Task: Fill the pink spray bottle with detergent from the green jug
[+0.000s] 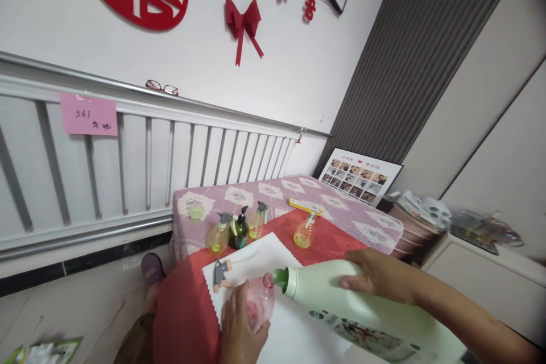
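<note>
Where the surface [187,307] sits low against a white slatted panel [170,170], we see it covered by a red cloth [341,239] over a purple patterned cloth [273,190], with a white mat [260,259] lying on the red cloth. A pink note [89,115] is stuck on the panel, a pair of glasses [162,87] rests on its top rail, and red paper decorations [243,25] hang on the wall above. A framed photo collage [359,176] leans in the corner.

Our left hand [241,327] wraps a small pink bottle [260,304], fingers curled around its body; the bottle's open neck tilts up and toward the right-hand fingers. Our right hand [377,277] grips a large white jug [358,310] from above, fingers [352,282] pressed onto its side. The jug's long axis runs nearly level, from lower right toward the left-hand fingers, and its green spout [280,278] points left, just beside the pink bottle's neck. We cannot tell whether spout and neck touch.

A detached spray head [222,273] lies on the mat just beyond the left-hand fingers. Farther beyond the fingers stand yellow spray bottles [219,236] and a dark green pump bottle [241,231]; another yellow spray bottle [305,233] stands apart from them.
</note>
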The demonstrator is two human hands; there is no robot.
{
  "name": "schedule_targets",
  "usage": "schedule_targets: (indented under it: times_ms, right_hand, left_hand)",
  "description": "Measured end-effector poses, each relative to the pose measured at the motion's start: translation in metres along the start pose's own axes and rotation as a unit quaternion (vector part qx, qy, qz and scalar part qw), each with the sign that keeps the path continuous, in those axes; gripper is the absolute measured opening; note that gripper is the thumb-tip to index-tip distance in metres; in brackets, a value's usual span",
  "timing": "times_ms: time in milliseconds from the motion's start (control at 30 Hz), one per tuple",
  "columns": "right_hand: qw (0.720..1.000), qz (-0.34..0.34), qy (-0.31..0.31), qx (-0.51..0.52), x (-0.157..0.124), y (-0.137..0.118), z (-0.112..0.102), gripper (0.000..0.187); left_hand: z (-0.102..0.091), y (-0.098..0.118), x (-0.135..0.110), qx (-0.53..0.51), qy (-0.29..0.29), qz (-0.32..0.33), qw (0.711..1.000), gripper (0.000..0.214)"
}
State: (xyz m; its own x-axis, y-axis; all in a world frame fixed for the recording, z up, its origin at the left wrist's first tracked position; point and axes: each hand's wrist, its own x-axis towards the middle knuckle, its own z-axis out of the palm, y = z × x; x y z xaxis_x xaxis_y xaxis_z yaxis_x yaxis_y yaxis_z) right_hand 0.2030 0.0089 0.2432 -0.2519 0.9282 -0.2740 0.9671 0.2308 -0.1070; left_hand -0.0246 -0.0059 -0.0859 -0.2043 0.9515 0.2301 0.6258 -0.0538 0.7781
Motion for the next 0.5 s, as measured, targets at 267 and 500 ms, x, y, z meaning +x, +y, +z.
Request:
schedule_targets:
  times_ms: [267,500]
  right_hand:
    - [1.000,0.008,-0.006,-0.005,0.001,-0.003,-0.005,0.038]
    - [1.000,-0.003,-0.005,-0.008,0.003,0.002,-0.002,0.039]
  left_hand:
    - [-0.004,0.006,-0.002,0.004,0.004,-0.008,1.000,0.080]
    - [-0.009,0.015,-0.003,-0.005,0.019,-0.012,1.000,0.081]
